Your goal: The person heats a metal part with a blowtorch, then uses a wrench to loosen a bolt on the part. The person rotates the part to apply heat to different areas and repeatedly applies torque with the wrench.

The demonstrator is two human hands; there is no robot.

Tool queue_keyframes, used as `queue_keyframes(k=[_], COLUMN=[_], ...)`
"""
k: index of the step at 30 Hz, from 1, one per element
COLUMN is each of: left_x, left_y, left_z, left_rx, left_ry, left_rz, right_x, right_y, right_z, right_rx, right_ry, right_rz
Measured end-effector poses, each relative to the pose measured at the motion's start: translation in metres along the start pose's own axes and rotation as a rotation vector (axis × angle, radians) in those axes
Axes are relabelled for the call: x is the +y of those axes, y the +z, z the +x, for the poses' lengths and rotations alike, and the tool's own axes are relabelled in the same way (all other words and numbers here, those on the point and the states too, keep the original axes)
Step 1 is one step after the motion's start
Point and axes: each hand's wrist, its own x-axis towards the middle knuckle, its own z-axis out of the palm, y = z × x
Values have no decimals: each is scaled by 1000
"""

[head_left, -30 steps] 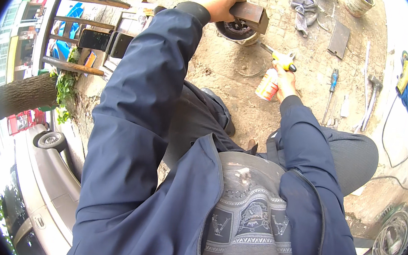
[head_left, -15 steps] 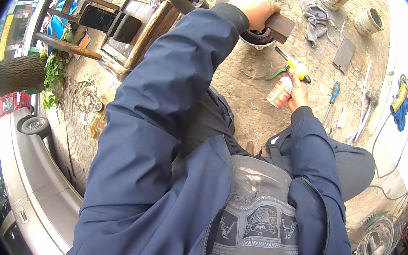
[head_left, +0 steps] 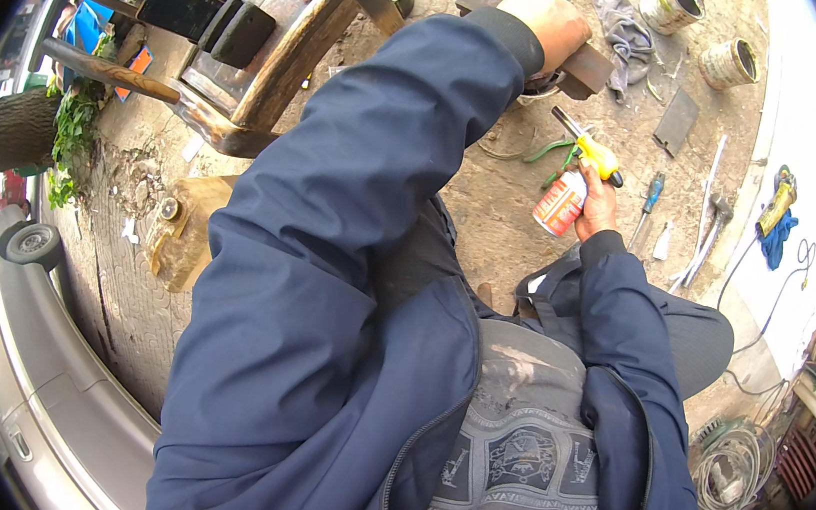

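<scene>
My left hand (head_left: 552,27) is closed over the middle of a dark brown, bar-like block (head_left: 586,71), whose two ends stick out on either side of the fingers. Below it, mostly hidden by hand and sleeve, is a round pot (head_left: 541,93). My right hand (head_left: 598,204) grips a gas torch (head_left: 598,158) with a yellow head and a red-and-white canister (head_left: 561,202). Its metal nozzle points up and left toward the block. No flame can be made out. Green-handled pliers (head_left: 550,151) lie on the ground just behind the torch.
On the right lie a blue screwdriver (head_left: 652,194), a hammer (head_left: 718,216), a flat metal plate (head_left: 677,122) and a yellow power tool (head_left: 778,205). A grey cloth (head_left: 623,28) and two tins (head_left: 671,7) are beyond. A wooden chair (head_left: 295,51) and plastic jug (head_left: 191,230) are left.
The whole view has turned slightly. My left hand and the block sit a little farther right and cover more of the pot. My right hand keeps hold of the torch.
</scene>
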Motion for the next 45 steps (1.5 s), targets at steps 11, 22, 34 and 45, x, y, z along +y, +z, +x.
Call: queue_keyframes(k=[11,22,34,45], left_x=[-8,-23,-20,8], left_y=[-19,-22,-43,-36], left_z=[5,34,38,32], left_rx=[-170,-182,-275,-16], left_ry=[110,273,518,385], left_rz=[157,333,489,432], right_x=[7,-3,-6,-11], right_y=[4,11,6,-1], right_z=[14,14,2,0], right_rx=[-13,63,28,38], right_ry=[-13,-73,-83,-112], right_rz=[44,111,8,110])
